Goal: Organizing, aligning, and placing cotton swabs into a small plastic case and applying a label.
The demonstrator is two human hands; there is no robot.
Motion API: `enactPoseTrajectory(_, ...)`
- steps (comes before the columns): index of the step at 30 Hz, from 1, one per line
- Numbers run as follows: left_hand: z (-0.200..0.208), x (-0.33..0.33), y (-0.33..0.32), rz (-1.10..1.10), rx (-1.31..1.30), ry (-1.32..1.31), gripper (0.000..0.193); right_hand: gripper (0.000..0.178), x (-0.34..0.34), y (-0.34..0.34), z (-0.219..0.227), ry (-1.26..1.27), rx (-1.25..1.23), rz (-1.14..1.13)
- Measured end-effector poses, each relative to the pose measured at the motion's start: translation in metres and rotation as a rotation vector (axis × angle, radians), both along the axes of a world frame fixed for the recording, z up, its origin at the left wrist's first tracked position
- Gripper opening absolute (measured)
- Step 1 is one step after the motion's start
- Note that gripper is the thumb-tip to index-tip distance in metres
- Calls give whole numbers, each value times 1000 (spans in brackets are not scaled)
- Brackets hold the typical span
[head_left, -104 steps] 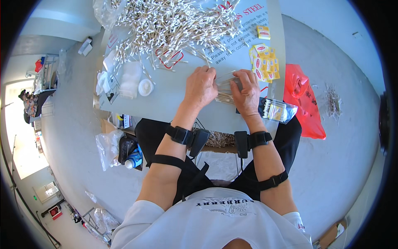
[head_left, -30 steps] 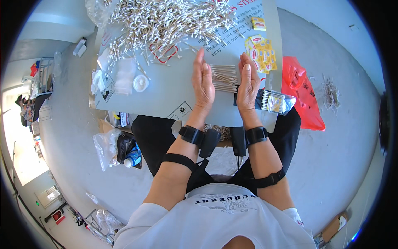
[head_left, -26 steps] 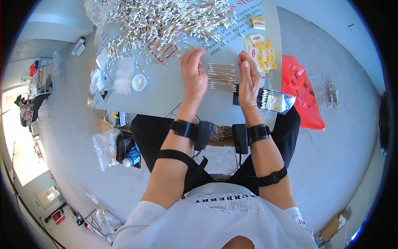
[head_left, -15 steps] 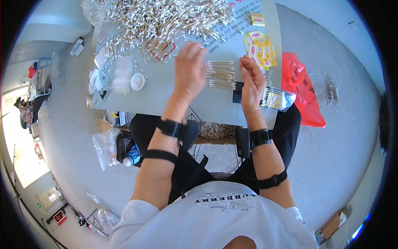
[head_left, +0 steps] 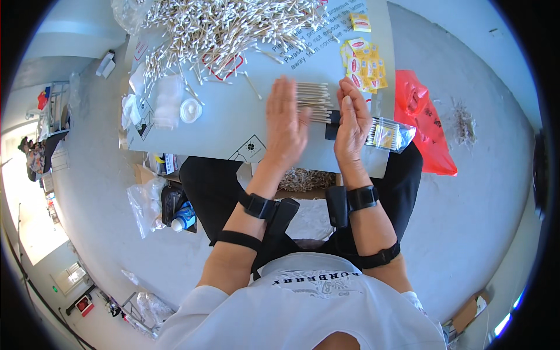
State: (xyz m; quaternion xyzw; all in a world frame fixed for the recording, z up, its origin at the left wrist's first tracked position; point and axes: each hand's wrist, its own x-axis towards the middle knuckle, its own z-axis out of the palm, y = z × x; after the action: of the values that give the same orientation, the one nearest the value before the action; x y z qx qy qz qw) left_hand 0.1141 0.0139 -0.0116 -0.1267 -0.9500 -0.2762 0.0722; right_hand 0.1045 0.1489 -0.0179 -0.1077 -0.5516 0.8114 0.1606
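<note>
Head view: swabs [head_left: 315, 100] lie bunched side by side on the bench [head_left: 216, 129] between left hand [head_left: 286, 121] and right hand [head_left: 353, 123], neither closed on anything. Likely light, stiff, snappable; best gathered gently mid-length, sparing soft ends.

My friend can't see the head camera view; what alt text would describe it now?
A person's left hand and right hand flank a small bunch of cotton swabs on a grey table. Beyond them lies a large, loose pile of swabs, with yellow packets to its right.
</note>
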Motion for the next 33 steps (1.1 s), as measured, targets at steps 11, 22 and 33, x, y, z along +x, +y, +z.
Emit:
enactPoseTrajectory(11,-11,-39,10,118,1570,-120,68,29,-16,-15,-7,-7,-61,37)
enactPoseTrajectory(22,-3,-18,-4,67,1488,-183,56,17,1,11,9,200,1211,136)
enactPoseTrajectory(33,3,-16,-18,141,575,131,31,17,6,7,8,207,1113,118)
